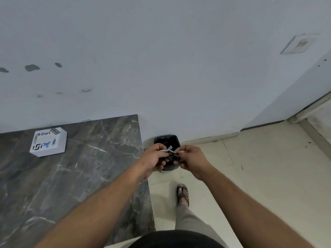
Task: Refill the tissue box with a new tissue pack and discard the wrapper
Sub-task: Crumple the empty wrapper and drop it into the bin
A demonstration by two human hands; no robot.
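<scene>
1. The person is standing at the corner of a dark marble-patterned counter (71, 176), facing a pale wall (161, 59).
2. Both hands are being held out in front, close together, over a black-lined bin (168, 140) that is sitting on the floor (259, 167) against the wall, just beside the counter's far corner.
3. The left hand (155, 157) is pinching one end of a crumpled wrapper (171, 152), the grip closed on it with fingers curled under.
4. The right hand (189, 158) is pinching the other end of the same wrapper, its grip likewise closed, thumb and forefinger pressing together.
5. The wrapper is showing as a small twisted strip, partly whitish and partly dark, stretching between the two hands directly above the bin opening. Its exact markings are too blurred to read.
6. A white tissue box (48, 142) with printed stickers on its top is lying on the counter near the wall, well apart from the hands. Whether tissues are inside cannot be told from here.
7. One foot in a sandal (183, 194) is showing on the pale tiled floor, below the hands and just beside the counter edge.
8. Grey patches are marking the wall above the counter.
</scene>
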